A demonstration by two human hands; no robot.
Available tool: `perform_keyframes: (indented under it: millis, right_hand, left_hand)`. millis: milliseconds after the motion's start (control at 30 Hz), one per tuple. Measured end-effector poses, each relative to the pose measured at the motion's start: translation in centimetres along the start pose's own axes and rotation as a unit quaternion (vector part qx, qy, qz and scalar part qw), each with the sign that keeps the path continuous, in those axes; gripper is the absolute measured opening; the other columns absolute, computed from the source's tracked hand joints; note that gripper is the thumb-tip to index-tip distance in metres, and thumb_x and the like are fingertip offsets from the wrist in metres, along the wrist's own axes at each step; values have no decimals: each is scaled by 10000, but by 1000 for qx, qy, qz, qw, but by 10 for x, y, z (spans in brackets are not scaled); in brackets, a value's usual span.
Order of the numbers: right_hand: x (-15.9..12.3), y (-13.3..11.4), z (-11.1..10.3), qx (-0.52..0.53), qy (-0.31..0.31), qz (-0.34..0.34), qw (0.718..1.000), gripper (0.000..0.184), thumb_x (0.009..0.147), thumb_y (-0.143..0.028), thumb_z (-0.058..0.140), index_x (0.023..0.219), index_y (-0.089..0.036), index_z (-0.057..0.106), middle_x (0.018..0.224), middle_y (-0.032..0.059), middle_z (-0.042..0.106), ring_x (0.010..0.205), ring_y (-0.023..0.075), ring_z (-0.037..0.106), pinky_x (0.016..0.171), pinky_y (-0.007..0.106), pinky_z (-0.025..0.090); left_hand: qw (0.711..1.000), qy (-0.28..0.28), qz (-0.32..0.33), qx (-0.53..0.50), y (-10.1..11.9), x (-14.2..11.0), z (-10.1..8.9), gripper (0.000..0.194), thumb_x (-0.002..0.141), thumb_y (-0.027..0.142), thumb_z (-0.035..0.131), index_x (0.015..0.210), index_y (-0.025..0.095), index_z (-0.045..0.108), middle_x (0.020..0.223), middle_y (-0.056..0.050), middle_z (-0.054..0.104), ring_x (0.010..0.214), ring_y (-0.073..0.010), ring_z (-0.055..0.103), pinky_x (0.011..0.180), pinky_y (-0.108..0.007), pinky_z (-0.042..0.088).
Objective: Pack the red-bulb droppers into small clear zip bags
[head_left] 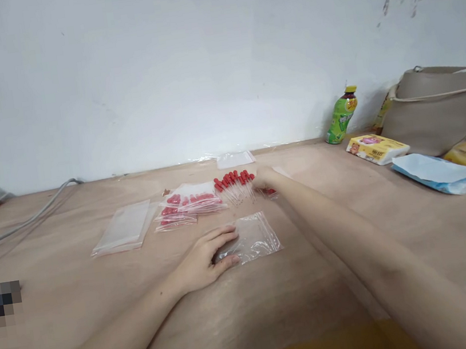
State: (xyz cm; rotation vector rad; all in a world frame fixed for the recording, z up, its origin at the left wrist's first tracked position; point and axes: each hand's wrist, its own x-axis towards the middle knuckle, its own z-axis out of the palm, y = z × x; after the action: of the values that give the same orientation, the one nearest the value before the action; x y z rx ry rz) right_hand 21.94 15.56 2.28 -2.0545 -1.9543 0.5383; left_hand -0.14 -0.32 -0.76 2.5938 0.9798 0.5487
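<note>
My left hand (210, 256) lies on the table with thumb and fingers spread, their tips on the left edge of a flat clear zip bag (259, 235). Beyond that bag is a fanned row of droppers (236, 182) with red bulbs and thin clear stems. At the right end of the row is my right hand (265, 178); its fingers are hidden, so what it holds does not show. Just under it are more red bulbs (270, 191), partly covered. To the left lie stacked zip bags (189, 204) with red-bulbed pieces inside.
A stack of clear bags (123, 227) lies at left, another white stack (235, 159) by the wall. On the right stand a green bottle (341, 116), a tissue pack (377, 148), a blue-white packet (438, 171) and a grey bag (440, 105). A cable (42, 210) runs along the left.
</note>
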Motion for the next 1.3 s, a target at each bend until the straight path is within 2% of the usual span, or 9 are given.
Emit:
perform_keyframes:
  millis: [133, 233, 333, 400, 600, 867, 967, 1067, 1300]
  right_hand:
    - [-16, 10, -14, 40, -5, 2, 999, 292, 618, -126, 611, 904, -69, 606, 500, 36, 549, 472, 150, 531, 427, 228, 390]
    - [-38, 26, -16, 141, 11, -27, 990, 552, 674, -152, 548, 1205, -80, 416, 530, 0, 550, 454, 128, 525, 420, 213, 405]
    - [-66, 45, -6, 338, 26, -69, 938, 816, 671, -143, 532, 1356, -110, 91, 503, -57, 519, 409, 132, 512, 390, 220, 412]
    - [-85, 56, 5, 424, 58, -77, 900, 866, 670, -169, 542, 1358, -144, 17, 513, -86, 494, 395, 122, 501, 375, 215, 411]
    - [-121, 62, 35, 560, 108, -85, 817, 709, 628, -309, 650, 1184, -209, 222, 608, -93, 495, 466, 104, 546, 445, 231, 474]
    - [-129, 69, 35, 634, -34, -98, 766, 395, 707, -377, 616, 958, -244, 342, 750, -37, 608, 620, 104, 620, 634, 291, 507]
    - [-126, 78, 28, 620, -86, -106, 772, 361, 709, -372, 625, 935, -233, 382, 785, -17, 631, 602, 103, 616, 621, 293, 495]
    - [-123, 85, 19, 559, -113, -113, 814, 353, 654, -349, 685, 887, -193, 470, 760, -13, 635, 566, 77, 580, 578, 245, 466]
    - [-124, 85, 14, 425, -174, -154, 875, 338, 581, -344, 727, 838, -141, 643, 597, -34, 587, 504, 57, 477, 457, 177, 333]
  left_hand:
    - [1000, 3, -7, -1, -1, 0, 0, 438, 865, 370, 507, 1278, 241, 438, 1328, -55, 446, 1207, -216, 426, 998, -391, 366]
    - [1000, 8, -18, -3, 0, -1, 0, 506, 862, 372, 514, 1329, 255, 357, 1329, -51, 444, 1198, -213, 435, 990, -390, 372]
    - [1000, 6, -22, -5, 1, -1, 0, 526, 863, 377, 512, 1341, 262, 327, 1330, -50, 442, 1187, -213, 445, 974, -384, 385]
    - [1000, 6, -23, -4, 1, -1, -1, 526, 863, 380, 510, 1341, 264, 325, 1331, -49, 442, 1187, -217, 445, 970, -384, 387]
    - [999, 2, -33, 0, 3, 1, -2, 534, 861, 405, 503, 1341, 255, 324, 1330, -57, 441, 1183, -229, 448, 970, -389, 384]
    - [999, 2, -48, 16, 6, 3, -1, 460, 885, 396, 454, 1300, 225, 352, 1302, -74, 467, 1166, -232, 462, 956, -392, 396]
    - [999, -30, -18, 21, 5, 1, -5, 384, 908, 320, 406, 1280, 226, 392, 1366, -63, 392, 1238, -220, 381, 1014, -401, 339]
    - [998, -61, 9, 29, 4, 0, -8, 432, 882, 289, 445, 1306, 232, 386, 1408, -63, 325, 1269, -234, 334, 1030, -426, 314]
    - [999, -32, 18, 16, 1, -1, -5, 426, 871, 313, 477, 1286, 222, 438, 1349, -96, 376, 1237, -261, 364, 1009, -433, 340]
